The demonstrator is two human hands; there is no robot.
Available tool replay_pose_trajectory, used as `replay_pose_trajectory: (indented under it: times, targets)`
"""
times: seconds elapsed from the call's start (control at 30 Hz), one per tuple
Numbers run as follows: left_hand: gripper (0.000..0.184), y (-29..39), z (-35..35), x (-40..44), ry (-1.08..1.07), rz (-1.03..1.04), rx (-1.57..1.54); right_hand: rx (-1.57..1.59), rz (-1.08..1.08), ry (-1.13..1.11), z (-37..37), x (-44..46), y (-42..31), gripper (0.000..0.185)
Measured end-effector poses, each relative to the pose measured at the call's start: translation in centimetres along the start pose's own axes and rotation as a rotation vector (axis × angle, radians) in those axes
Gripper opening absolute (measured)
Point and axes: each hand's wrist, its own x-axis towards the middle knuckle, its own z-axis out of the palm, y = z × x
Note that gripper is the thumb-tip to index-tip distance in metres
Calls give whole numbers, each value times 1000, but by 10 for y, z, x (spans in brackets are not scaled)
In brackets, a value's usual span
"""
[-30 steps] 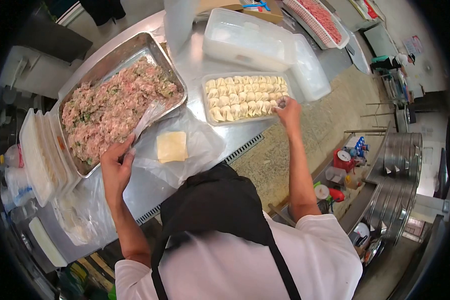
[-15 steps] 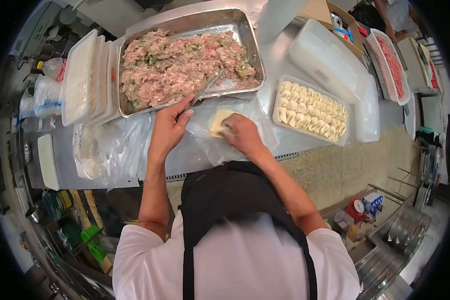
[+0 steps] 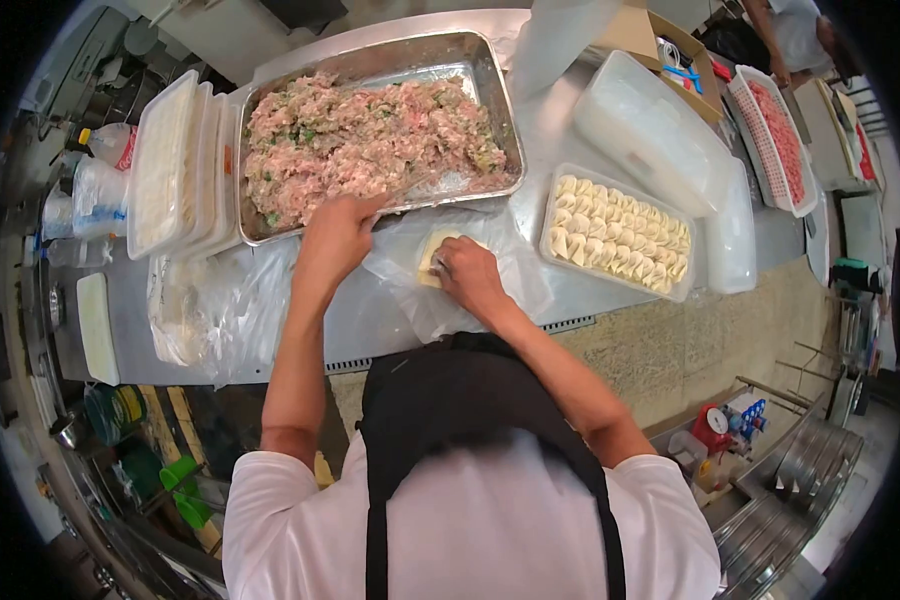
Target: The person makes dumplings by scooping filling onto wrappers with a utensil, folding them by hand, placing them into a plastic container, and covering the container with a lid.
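Curling the left hand [image 3: 336, 240] at the near rim of a silver rectangular metal tray [image 3: 517, 150] of pink, green-flecked mince [image 3: 370, 135]; impossible to tell its grip. Touching pale yellow square dough wrappers [image 3: 428, 268] on clear plastic sheeting [image 3: 400, 275] with the bunched fingers of the right hand [image 3: 470, 275]; impossible to tell if pinching. To the right of both hands, on the shiny metal surface [image 3: 542, 130], a translucent rectangular plastic box [image 3: 608, 273] of cream-coloured pleated dumplings [image 3: 620, 235].
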Motion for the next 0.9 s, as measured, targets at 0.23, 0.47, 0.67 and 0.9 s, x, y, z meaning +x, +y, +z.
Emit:
replay_pose_trajectory:
  times: [0.23,0.47,0.67,0.9]
  targets:
    - [18,13,57,77,-91,177,314,95,74,15,-2,-3,1,10]
    - [19,21,25,90,-176,75,340,139,74,69,-3,-6,3,10]
    - [16,15,20,91,-455,62,317,326,131,35,-13,-7,11,16]
    - [16,0,26,89,-347,37,271,535,236,17,-32,-17,21,17]
